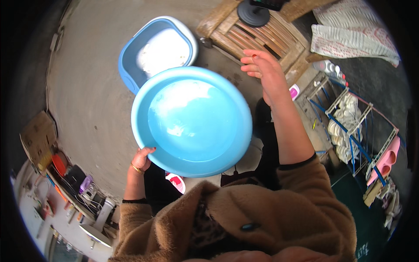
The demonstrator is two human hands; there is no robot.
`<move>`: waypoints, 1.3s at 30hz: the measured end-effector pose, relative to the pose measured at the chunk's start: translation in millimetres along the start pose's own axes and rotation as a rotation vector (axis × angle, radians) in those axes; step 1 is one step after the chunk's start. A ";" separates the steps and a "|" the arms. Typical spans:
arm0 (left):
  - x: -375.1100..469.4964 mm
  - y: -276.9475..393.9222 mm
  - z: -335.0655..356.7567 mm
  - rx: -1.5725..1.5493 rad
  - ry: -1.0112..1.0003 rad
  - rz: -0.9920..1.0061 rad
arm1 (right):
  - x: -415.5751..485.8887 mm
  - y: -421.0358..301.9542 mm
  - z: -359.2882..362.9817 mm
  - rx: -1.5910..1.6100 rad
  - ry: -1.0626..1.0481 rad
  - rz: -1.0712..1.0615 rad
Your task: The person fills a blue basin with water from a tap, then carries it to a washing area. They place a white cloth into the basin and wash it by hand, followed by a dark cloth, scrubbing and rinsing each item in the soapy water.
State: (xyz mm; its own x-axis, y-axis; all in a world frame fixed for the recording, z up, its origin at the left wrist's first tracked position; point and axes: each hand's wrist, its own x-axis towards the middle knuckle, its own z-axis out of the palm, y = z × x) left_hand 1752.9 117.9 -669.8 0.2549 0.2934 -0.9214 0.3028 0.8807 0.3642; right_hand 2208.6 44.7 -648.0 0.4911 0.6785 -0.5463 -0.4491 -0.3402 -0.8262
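A round light-blue plastic basin [196, 121] is tilted in front of me, with bright reflections on its smooth inside. My left hand [141, 159] grips its lower left rim, the thumb over the edge. Off the basin's upper right side, my right hand [264, 73] is raised with its fingers spread apart and nothing in it. Behind the basin a darker blue tub with a white outer rim [127, 62] stands on the floor, partly covered by the basin in this view. White glare fills much of that tub, so its contents cannot be made out.
A slatted wooden stool or chair [258, 39] bearing a black round base stands at the upper right. Further right are a folded patterned cloth [347, 42], bottles [329, 68] and a metal rack [356, 127]. Cluttered shelving [72, 193] and a cardboard box [38, 139] are at lower left.
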 end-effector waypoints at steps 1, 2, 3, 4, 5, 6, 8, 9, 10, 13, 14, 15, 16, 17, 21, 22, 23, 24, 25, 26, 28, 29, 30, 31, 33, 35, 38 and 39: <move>-0.9 -0.2 1.0 0.004 0.000 0.008 | -1.4 -0.9 4.5 -0.030 -0.031 -0.010; -0.8 -1.0 2.7 0.016 0.014 0.008 | -3.6 -0.8 9.4 -0.057 -0.050 -0.012; -1.9 -1.4 3.7 0.007 -0.046 0.041 | -7.0 -0.3 13.5 -0.090 -0.070 -0.020; -1.4 -3.0 6.3 0.006 -0.027 0.070 | -11.0 1.2 17.1 -0.119 -0.078 -0.024; -2.9 -4.3 7.7 0.007 -0.021 0.103 | -15.1 3.0 21.0 -0.133 -0.088 -0.047; -4.0 -7.6 10.2 0.013 -0.013 0.123 | -20.0 6.3 23.9 -0.177 -0.108 -0.095; -4.9 -16.1 16.4 -0.004 -0.019 0.236 | -30.0 14.7 26.9 -0.261 -0.176 -0.246; -5.9 -22.4 20.0 -0.026 0.021 0.258 | -32.7 18.6 27.9 -0.469 -0.114 -0.373; -9.1 -30.3 22.9 -0.044 0.069 0.274 | -37.6 21.8 27.7 -0.500 -0.116 -0.370; -12.2 -51.5 44.1 -0.011 0.174 0.584 | -54.2 35.2 27.6 -0.620 0.004 -0.619; -19.8 -74.8 51.2 0.001 0.176 0.627 | -62.7 40.3 22.8 -0.717 0.050 -0.645; -38.2 -109.6 53.9 0.009 0.183 0.666 | -79.9 53.5 12.9 -0.830 0.093 -0.631; -47.7 -116.3 58.5 0.070 0.317 0.581 | -85.9 52.7 9.4 -0.798 0.090 -0.616; -59.9 -116.9 58.6 -0.013 0.278 0.616 | -90.6 51.8 8.5 -0.774 0.106 -0.570; -116.8 -157.4 57.4 -0.130 0.331 0.640 | -122.8 76.9 -19.7 -0.518 0.047 -0.240; -129.9 -162.8 55.1 -0.134 0.332 0.662 | -125.7 82.6 -24.6 -0.439 0.052 -0.136; -142.4 -168.2 51.7 -0.159 0.316 0.709 | -129.2 91.9 -28.9 -0.369 -0.020 -0.113; -149.7 -170.4 51.9 -0.179 0.322 0.716 | -128.7 99.2 -29.5 -0.285 -0.057 -0.074; -156.3 -173.6 51.1 -0.197 0.320 0.731 | -128.4 106.3 -29.6 -0.223 -0.125 -0.048; -159.5 -175.8 52.6 -0.217 0.330 0.752 | -126.4 111.2 -28.9 -0.160 -0.190 -0.017; -156.1 -177.1 61.0 -0.224 0.338 0.716 | -123.2 119.6 -26.0 -0.124 -0.254 0.023; -149.9 -175.8 67.4 -0.225 0.348 0.698 | -122.2 122.7 -24.5 -0.108 -0.292 -0.018; -141.4 -173.5 75.0 -0.220 0.359 0.669 | -121.1 123.9 -22.5 -0.088 -0.279 -0.013; -131.6 -169.5 81.9 -0.221 0.338 0.634 | -120.5 125.0 -20.9 -0.063 -0.277 -0.051; -109.5 -159.0 95.1 -0.226 0.317 0.563 | -120.3 125.7 -18.5 -0.062 -0.277 -0.099; -87.3 -150.4 107.0 -0.313 0.297 0.514 | -120.7 126.5 -16.9 -0.145 -0.241 -0.116; -63.2 -145.5 117.1 -0.320 0.322 0.474 | -120.7 128.4 -16.3 -0.093 -0.242 -0.141; -57.9 -145.5 119.5 -0.288 0.352 0.477 | -120.4 128.8 -15.3 -0.129 -0.236 -0.156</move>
State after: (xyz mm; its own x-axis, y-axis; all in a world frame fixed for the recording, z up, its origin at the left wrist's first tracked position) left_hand 1803.7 -71.7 -653.3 -0.0305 0.7372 -0.6750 -0.0393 0.6739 0.7378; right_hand 2103.0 -90.8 -690.7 0.3528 0.8562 -0.3774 -0.2763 -0.2900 -0.9163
